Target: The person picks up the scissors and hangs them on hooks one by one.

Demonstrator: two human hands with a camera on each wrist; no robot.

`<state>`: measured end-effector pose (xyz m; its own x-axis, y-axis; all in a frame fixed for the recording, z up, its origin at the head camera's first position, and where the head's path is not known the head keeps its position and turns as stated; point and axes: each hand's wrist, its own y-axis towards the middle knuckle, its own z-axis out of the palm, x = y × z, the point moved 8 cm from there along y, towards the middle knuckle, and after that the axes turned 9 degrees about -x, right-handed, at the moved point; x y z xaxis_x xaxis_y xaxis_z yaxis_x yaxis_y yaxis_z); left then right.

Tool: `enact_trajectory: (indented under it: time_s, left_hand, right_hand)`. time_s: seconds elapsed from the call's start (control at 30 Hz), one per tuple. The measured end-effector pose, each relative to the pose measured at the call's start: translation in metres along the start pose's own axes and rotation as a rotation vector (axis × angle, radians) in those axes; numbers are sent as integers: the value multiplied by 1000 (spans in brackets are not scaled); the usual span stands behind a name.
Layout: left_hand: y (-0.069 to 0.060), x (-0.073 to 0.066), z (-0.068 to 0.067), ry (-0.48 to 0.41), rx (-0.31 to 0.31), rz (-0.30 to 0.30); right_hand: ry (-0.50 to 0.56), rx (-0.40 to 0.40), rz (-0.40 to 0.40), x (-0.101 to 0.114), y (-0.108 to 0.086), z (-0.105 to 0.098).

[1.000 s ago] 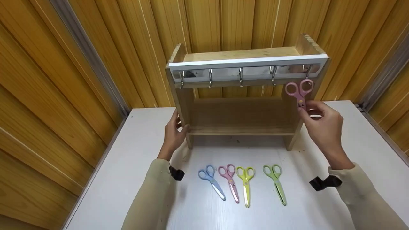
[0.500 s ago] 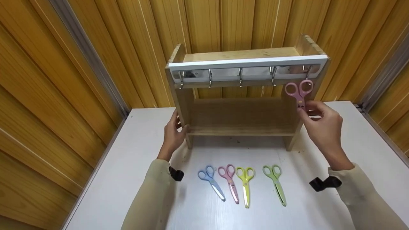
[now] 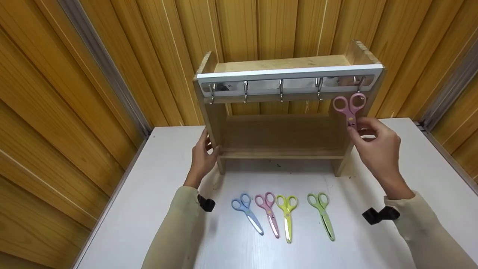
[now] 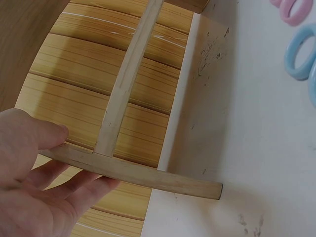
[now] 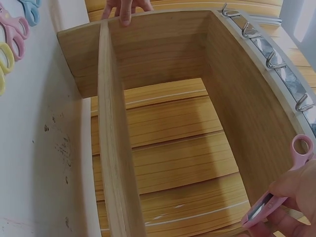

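Note:
The right hand (image 3: 380, 151) pinches pink scissors (image 3: 350, 111) by the blades, handles up, at the rightmost hook (image 3: 360, 84) of a wooden rack (image 3: 283, 155). One handle loop overlaps that hook's lower end; whether it bears on the hook I cannot tell. In the right wrist view, thumb and fingers hold the pink scissors (image 5: 264, 209) near the blades. At the rack's left side panel is the left hand (image 3: 202, 158), thumb in front and fingers behind. The left wrist view shows this left hand (image 4: 44, 182) gripping the panel's edge (image 4: 163, 180).
Blue scissors (image 3: 247, 213), a second pink pair (image 3: 267, 213), yellow scissors (image 3: 287, 217) and green scissors (image 3: 322, 215) lie on the white table (image 3: 149, 209) before the rack. Several other metal hooks (image 3: 282, 89) line its white rail. Wood-patterned walls (image 3: 276, 30) stand behind and at both sides.

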<state>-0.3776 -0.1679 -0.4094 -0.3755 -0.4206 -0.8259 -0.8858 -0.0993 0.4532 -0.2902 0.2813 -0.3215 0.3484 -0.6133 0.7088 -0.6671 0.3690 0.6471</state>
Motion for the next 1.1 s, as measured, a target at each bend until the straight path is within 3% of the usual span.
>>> enact_trajectory:
  time_s: [0.1, 0.5, 0.9, 1.1]
  left_hand:
    - [0, -1, 0, 2, -4, 13]
    - [0, 4, 3, 17, 12, -51]
    - [0, 2, 0, 9, 7, -37]
    - [0, 1, 0, 10, 6, -21]
  right_hand:
    - [1, 5, -7, 0, 0, -1]
    - [-96, 90, -74, 0, -14, -10]
    - [-203, 231, -90, -21, -61, -6]
    - [-269, 360, -37, -40, -91, 9]
